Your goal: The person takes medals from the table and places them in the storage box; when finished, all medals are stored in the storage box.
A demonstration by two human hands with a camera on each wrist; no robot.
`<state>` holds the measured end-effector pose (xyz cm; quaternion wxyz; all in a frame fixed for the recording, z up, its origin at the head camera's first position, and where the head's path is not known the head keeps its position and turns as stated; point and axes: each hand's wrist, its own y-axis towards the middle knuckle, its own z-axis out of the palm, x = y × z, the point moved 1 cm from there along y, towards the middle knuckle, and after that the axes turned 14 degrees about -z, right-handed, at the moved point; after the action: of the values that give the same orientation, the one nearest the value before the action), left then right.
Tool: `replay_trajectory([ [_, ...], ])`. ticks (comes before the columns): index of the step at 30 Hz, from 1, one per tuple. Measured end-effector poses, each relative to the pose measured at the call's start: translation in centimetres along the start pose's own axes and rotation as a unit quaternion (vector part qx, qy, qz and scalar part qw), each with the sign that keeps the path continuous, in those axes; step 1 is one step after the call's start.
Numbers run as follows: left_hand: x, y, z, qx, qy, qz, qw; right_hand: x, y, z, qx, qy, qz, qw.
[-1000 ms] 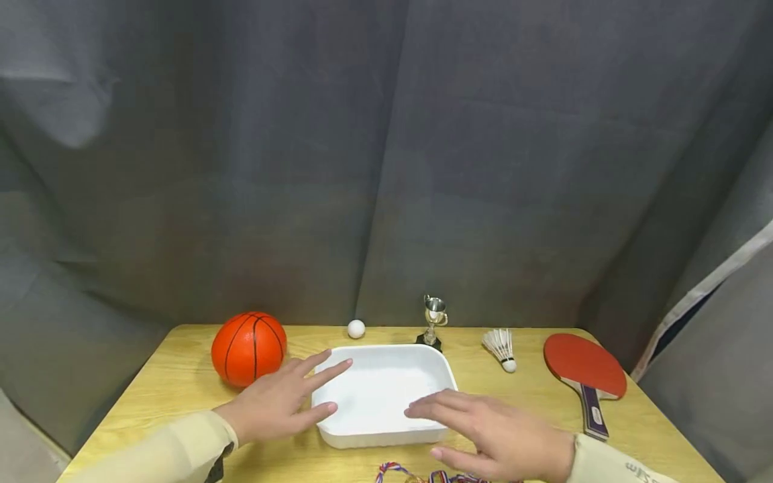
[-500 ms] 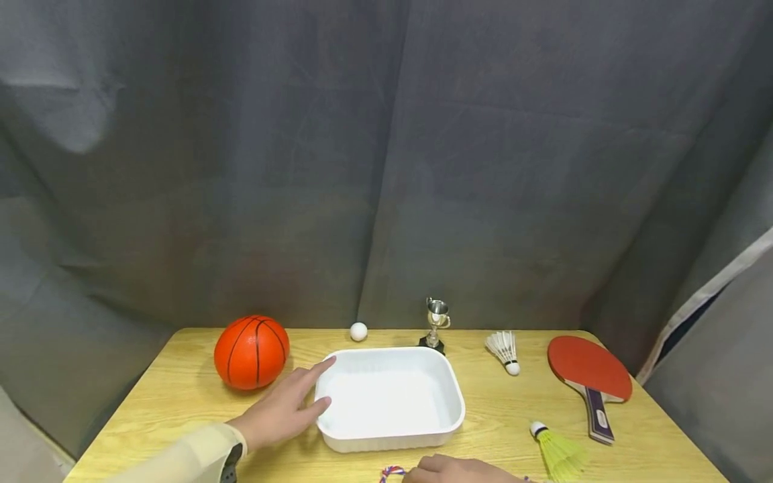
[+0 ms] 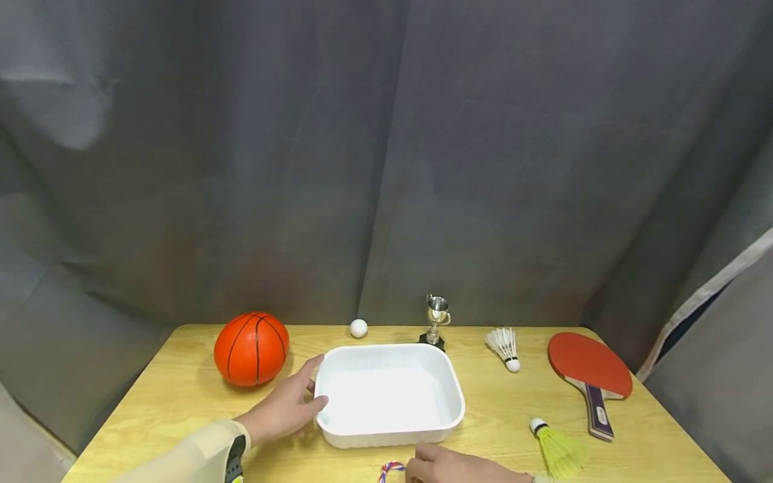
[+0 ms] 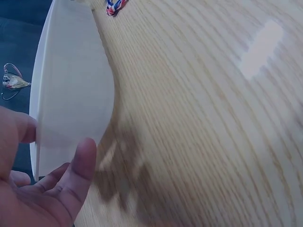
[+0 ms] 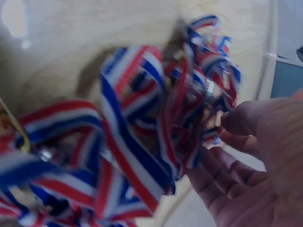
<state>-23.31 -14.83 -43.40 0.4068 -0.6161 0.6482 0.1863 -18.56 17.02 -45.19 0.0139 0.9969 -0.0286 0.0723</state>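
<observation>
My left hand (image 3: 282, 405) grips the left side of a white plastic tray (image 3: 389, 392), the thumb over the rim and fingers along the outside wall. In the left wrist view, fingers and thumb lie on either side of the tray wall (image 4: 75, 85). My right hand (image 3: 461, 465) is low in front of the tray, fingers bent around the edge of a heap of red, white and blue medal ribbons (image 5: 135, 146). Just a loop of ribbon (image 3: 389, 468) shows beside that hand in the head view. A gold edge (image 5: 16, 125) peeks from the heap's left side.
A small orange basketball (image 3: 251, 349) is left of the tray. Behind it are a white ball (image 3: 359, 328) and a little trophy (image 3: 436, 318). On the right lie a white shuttlecock (image 3: 504, 349), a yellow shuttlecock (image 3: 560, 453) and a red table tennis bat (image 3: 588, 365).
My right hand has moved down from over the tray's corner to the ribbons, uncovering the yellow shuttlecock. The left hand has drawn from above the tray to its left rim and now grips it.
</observation>
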Motion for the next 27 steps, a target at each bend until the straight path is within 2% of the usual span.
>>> replay_trajectory([
  [1, -0.06, 0.01, 0.03, 0.000, -0.001, 0.001, 1.0000, -0.01, -0.09, -0.32, 0.005, 0.062, 0.050, 0.9968],
  [3, -0.15, 0.07, 0.11, -0.001, -0.005, 0.000, 1.0000, 0.07, -0.24, -0.89, -0.001, 0.152, 0.145, 0.9777],
  [5, -0.20, 0.11, 0.21, -0.001, -0.010, -0.006, 0.9999, 0.21, -0.24, -1.15, 0.009, 0.163, 0.181, 0.9700],
  [10, -0.24, 0.06, 0.37, -0.009, -0.020, -0.031, 0.9993, 0.22, 0.00, -1.18, 0.034, 0.155, 0.190, 0.9689],
  [18, -0.18, 0.04, 0.57, -0.008, -0.028, -0.041, 0.9987, 0.26, 0.04, -1.02, 0.055, 0.188, 0.198, 0.9604],
  [23, -0.07, 0.09, 0.51, -0.010, -0.022, -0.034, 0.9992, 0.21, 0.16, -1.01, 0.036, 0.214, 0.217, 0.9518],
  [27, -0.26, 0.12, 0.37, -0.012, -0.019, -0.040, 0.9990, 0.17, 0.06, -1.26, 0.013, 0.236, 0.211, 0.9484],
])
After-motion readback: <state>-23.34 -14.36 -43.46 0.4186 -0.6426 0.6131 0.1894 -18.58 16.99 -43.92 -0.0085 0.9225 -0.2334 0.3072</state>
